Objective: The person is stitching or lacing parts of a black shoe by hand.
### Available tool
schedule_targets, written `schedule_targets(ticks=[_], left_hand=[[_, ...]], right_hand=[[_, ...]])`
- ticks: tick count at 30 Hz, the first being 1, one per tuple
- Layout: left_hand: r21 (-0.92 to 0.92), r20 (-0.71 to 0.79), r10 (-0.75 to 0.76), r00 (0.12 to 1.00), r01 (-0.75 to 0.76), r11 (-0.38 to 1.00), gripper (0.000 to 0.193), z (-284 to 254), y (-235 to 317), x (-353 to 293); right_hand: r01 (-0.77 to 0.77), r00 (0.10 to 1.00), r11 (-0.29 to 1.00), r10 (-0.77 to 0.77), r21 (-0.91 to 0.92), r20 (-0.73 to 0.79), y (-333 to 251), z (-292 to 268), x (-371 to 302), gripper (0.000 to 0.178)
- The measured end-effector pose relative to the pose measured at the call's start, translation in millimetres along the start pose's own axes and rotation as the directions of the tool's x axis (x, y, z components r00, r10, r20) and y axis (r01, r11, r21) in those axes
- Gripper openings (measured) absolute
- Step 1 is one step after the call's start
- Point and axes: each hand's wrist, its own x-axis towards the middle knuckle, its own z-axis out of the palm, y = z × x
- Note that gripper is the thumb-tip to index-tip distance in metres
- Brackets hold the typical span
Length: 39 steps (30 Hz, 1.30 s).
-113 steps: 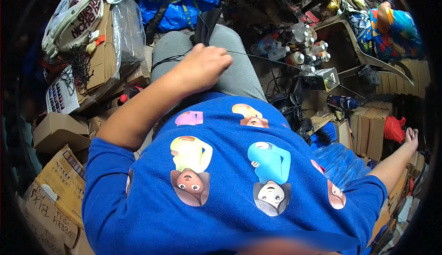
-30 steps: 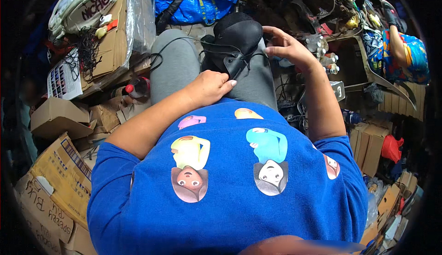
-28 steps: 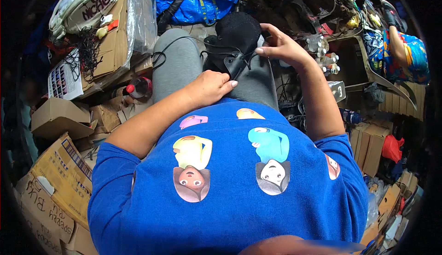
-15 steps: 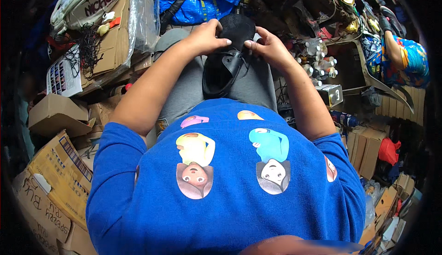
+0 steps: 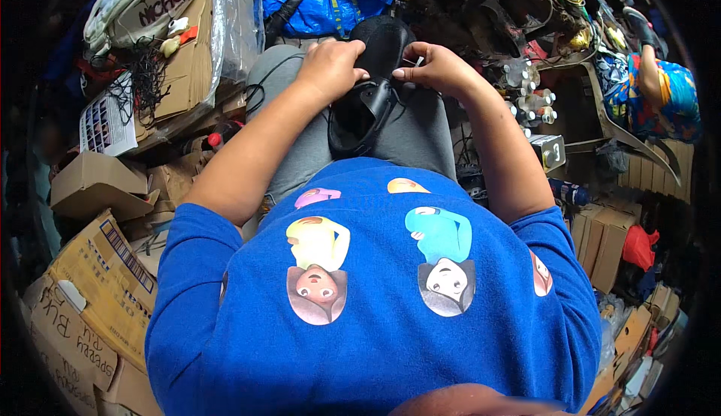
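A black lace-up shoe (image 5: pixel 359 119) rests on my lap between my thighs, its opening toward me and its toe pointing away. My left hand (image 5: pixel 334 69) grips the shoe's left side, thumb near the eyelets. On the other side, my right hand (image 5: pixel 435 69) is closed in a pinch beside the lacing. A small pale sliver shows between its thumb and forefinger, too small to name. A dark shoelace (image 5: pixel 264 84) trails across my left knee.
A blue bag (image 5: pixel 330 3) lies beyond my knees. Cardboard (image 5: pixel 180 78) and boxes (image 5: pixel 101 183) crowd the left. Small bottles (image 5: pixel 529 100), a metal can (image 5: pixel 548 149) and a curved chair frame (image 5: pixel 601 116) stand at right. Another person's colourful garment (image 5: pixel 665 97) shows at far right.
My left hand has turned more back-up, and a dark lace now lies over my left knee. The right hand has stayed near the shoe, its fingers pinched closer together.
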Motion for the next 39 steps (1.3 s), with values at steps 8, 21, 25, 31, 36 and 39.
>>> schedule_targets(ticks=[8,21,25,31,36,39], left_hand=[[0.128,-0.361,0.068,0.930,-0.023,0.992,0.038,-9,14,-6],[-0.182,-0.253,0.448,0.857,-0.497,0.849,0.028,-30,9,5],[-0.224,-0.080,0.507,0.858,-0.511,0.830,0.031,-32,10,29],[-0.170,0.300,0.382,0.874,-0.345,0.923,0.031,-43,21,57],[-0.411,0.431,0.398,0.810,-0.217,0.886,0.024,-38,5,72],[-0.529,0.553,0.350,0.756,-0.006,0.848,0.026,-39,-1,74]], right_hand=[[-0.068,0.997,0.998,0.067,0.019,0.043,0,8,12,0.031],[0.253,0.952,0.967,-0.255,-0.037,-0.168,24,-8,-39,0.032],[0.183,0.963,0.983,-0.176,0.014,-0.206,12,4,-51,0.022],[0.272,0.928,0.942,-0.311,-0.199,-0.204,-1,7,-44,0.016],[0.311,0.918,0.920,-0.356,-0.239,-0.175,0,10,-35,0.016],[0.302,0.920,0.911,-0.356,-0.281,-0.165,-2,10,-34,0.016]])
